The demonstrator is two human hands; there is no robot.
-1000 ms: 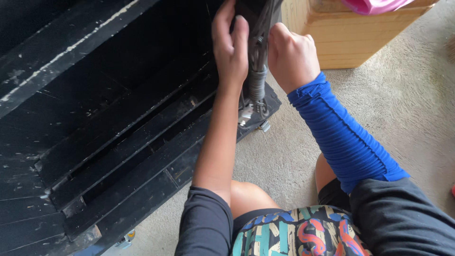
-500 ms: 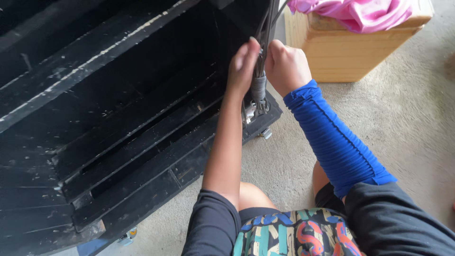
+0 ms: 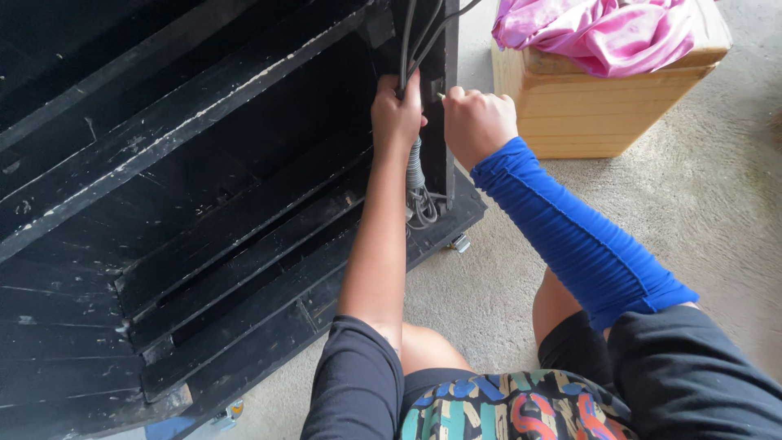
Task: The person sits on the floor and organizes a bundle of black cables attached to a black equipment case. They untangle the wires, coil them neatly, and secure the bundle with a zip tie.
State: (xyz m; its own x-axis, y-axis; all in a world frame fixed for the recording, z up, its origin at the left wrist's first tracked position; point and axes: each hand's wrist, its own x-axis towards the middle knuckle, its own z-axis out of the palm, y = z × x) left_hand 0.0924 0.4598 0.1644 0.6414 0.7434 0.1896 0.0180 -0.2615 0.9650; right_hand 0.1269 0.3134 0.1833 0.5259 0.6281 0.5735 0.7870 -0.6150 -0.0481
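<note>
My left hand [image 3: 396, 114] is closed around a bundle of grey cables [image 3: 415, 175] that runs down the upright corner post [image 3: 446, 122] of a black wooden cabinet [image 3: 179, 204]. My right hand [image 3: 476, 122], with a blue sleeve on the forearm, is a fist right beside the post, pinching something small and thin that I cannot make out. The cables coil loosely at the base of the post.
A light wooden box [image 3: 603, 106] with pink cloth [image 3: 603, 33] on top stands at the back right. Beige carpet [image 3: 717, 212] covers the floor. A small caster [image 3: 460, 242] sits under the cabinet corner. My knees are at the bottom.
The view has tilted up, so both hands appear lower in frame. My left hand now grips the cables higher on the post; the right fist stays beside it.
</note>
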